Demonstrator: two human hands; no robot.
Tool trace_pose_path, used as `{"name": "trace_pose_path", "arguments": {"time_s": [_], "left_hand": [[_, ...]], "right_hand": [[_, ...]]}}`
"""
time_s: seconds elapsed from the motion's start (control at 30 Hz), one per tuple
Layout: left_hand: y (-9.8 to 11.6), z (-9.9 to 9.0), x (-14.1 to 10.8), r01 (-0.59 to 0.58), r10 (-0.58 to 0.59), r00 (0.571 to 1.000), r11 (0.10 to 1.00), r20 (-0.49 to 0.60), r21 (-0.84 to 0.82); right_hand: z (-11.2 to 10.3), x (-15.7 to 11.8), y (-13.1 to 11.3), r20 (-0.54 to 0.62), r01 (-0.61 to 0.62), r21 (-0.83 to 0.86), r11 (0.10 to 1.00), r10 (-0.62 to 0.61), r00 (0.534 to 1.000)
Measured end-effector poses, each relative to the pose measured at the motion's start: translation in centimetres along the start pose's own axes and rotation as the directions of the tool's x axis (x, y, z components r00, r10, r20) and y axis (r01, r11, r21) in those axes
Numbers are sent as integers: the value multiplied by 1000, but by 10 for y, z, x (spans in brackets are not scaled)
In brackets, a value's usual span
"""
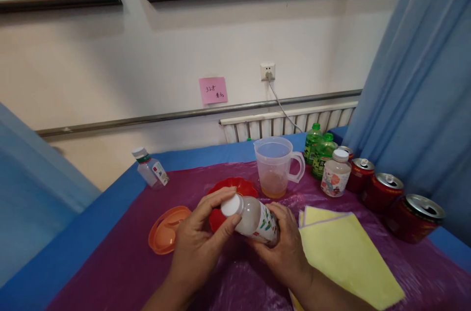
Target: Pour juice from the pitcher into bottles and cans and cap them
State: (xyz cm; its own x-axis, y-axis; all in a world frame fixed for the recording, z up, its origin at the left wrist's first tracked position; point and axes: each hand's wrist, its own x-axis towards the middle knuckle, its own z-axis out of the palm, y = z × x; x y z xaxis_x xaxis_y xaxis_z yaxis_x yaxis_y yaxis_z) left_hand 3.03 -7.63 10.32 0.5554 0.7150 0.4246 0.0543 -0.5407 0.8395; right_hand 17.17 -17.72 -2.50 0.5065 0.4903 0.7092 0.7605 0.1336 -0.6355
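From my station I have both hands on one bottle (pixel 253 220), tilted above the purple sheet (pixel 121 242) on the blue worktop (pixel 47 252): the left hand (pixel 196 237) grasps it at the white cap (pixel 231 204), while the right hand (pixel 285 245) wraps its lower body. Just behind them I see a red dish (pixel 235 183), partly hidden, with a jug (pixel 274 164) of amber liquid beyond; an orange dish (pixel 162 233) lies left, yellow cloths (pixel 342 247) right
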Motion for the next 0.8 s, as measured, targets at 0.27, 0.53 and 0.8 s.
{"name": "trace_pose_path", "arguments": {"time_s": [0.27,0.53,0.8], "left_hand": [[7,-2,4,76,-63,991,992,120,-103],[3,-12,11,117,-55,951,975,304,-190],[18,5,0,-19,94,959,963,268,-269]], "right_hand": [[2,-3,3,91,-63,99,993,53,994],[0,0,5,119,-86,169,982,66,991],[-1,-2,0,156,-65,217,974,31,987]]}}
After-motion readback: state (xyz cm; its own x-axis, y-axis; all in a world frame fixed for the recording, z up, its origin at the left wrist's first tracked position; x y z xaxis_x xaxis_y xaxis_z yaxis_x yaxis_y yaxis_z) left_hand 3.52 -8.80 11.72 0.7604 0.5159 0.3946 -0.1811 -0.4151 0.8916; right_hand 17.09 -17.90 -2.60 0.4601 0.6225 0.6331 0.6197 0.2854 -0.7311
